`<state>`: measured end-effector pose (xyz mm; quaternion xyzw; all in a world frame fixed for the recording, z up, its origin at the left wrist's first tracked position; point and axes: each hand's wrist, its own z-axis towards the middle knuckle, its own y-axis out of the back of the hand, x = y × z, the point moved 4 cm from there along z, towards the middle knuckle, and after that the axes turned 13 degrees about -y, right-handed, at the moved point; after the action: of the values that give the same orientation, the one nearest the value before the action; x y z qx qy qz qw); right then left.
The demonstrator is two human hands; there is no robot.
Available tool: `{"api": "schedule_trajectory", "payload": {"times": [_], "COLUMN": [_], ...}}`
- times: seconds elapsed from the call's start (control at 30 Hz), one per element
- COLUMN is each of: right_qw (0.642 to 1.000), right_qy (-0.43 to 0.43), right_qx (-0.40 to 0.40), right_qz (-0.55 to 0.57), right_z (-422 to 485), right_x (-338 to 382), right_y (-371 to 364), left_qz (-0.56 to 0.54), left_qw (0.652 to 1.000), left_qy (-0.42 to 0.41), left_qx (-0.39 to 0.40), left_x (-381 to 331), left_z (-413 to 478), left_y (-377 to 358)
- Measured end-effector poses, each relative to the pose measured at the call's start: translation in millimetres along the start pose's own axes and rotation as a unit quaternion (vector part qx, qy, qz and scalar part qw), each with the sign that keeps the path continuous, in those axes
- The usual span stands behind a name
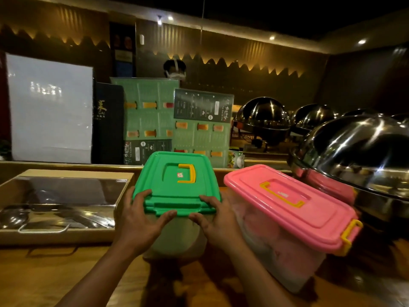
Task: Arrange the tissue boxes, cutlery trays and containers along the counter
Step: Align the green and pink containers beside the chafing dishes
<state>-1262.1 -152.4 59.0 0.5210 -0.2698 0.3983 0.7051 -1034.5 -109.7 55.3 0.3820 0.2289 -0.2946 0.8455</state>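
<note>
A: Restaurant buffet area, dim, evening-style lighting.

B: Evidence?

A: Polished steel dome-lidded chafing dishes (pixel 263 117) in a row at right. Laminated green drinks menus (pixel 152 114) propped against the back ledge, a dark menu folder (pixel 108 120) beside them.

B: Anything else?

A: Long wooden counter (pixel 55 273). Open wood-framed steel cutlery tray (pixel 59 204) holding ladles. Warm zigzag strip lighting (pixel 232 62) on slatted wall panels.

"CAI" on dark menu (pixel 108 120)

Cutlery tray (pixel 59 209) left of two containers (pixel 177 185); domes (pixel 354 151) right.
</note>
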Motion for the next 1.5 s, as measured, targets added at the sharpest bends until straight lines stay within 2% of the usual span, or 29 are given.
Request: {"api": "schedule_trajectory", "payload": {"times": [0.23, 0.33, 0.43, 0.53, 0.63, 0.77, 0.83, 0.97, 1.1, 1.27, 1.4, 1.5], "right_qw": [0.992, 0.987, 0.99, 0.989, 0.978, 0.96, 0.957, 0.965, 0.975, 0.974, 0.984, 0.99], "right_qy": [-0.028, -0.029, -0.003, 0.011, -0.058, -0.153, -0.177, -0.164, -0.126, -0.097, -0.074, -0.058], "right_qx": [0.06, 0.069, 0.014, -0.083, -0.158, -0.18, -0.168, -0.099, -0.015, 0.086, 0.086, 0.043], "right_qz": [-0.109, -0.139, -0.138, -0.123, -0.126, -0.15, -0.159, -0.182, -0.181, -0.188, -0.139, -0.119], "right_z": [-6.6, -14.4, -22.5, -25.7, -20.9, -18.6, -22.0, -22.2, -14.8, 2.0, 7.9, 1.1], "right_x": [7.2, 2.9, 1.0, -10.5, -45.6, -92.9, -110.9, -144.3, -167.5, -183.3, -185.1, -178.9], "right_y": [15.7, 46.9, 105.7, 173.1, 230.6, 277.4, 290.3, 311.0, 329.6, 341.6, 342.6, 331.9], "left_qz": [0.002, 0.02, 0.077, 0.126, 0.069, -0.041, -0.064, -0.076, -0.034, 0.039, 0.035, 0.013], "left_qw": [1.0, 1.0, 0.997, 0.989, 0.99, 0.98, 0.973, 0.972, 0.975, 0.971, 0.975, 0.98], "left_qy": [0.003, 0.018, 0.008, -0.058, -0.116, -0.192, -0.205, -0.14, -0.077, -0.021, -0.035, -0.039], "left_qx": [0.014, 0.012, -0.014, -0.051, -0.044, 0.035, 0.081, 0.172, 0.206, 0.234, 0.218, 0.195], "left_x": [11.5, 12.3, -1.3, -41.0, -95.8, -161.4, -190.6, -242.1, -285.8, -301.3, -287.4, -268.6], "left_z": [3.6, 1.7, -5.4, -15.1, -26.1, -37.5, -45.3, -59.0, -73.5, -74.3, -72.8, -65.8], "left_y": [0.2, -1.4, -1.1, -5.2, -25.1, -71.6, -100.2, -164.0, -207.4, -226.7, -235.1, -233.6]}}
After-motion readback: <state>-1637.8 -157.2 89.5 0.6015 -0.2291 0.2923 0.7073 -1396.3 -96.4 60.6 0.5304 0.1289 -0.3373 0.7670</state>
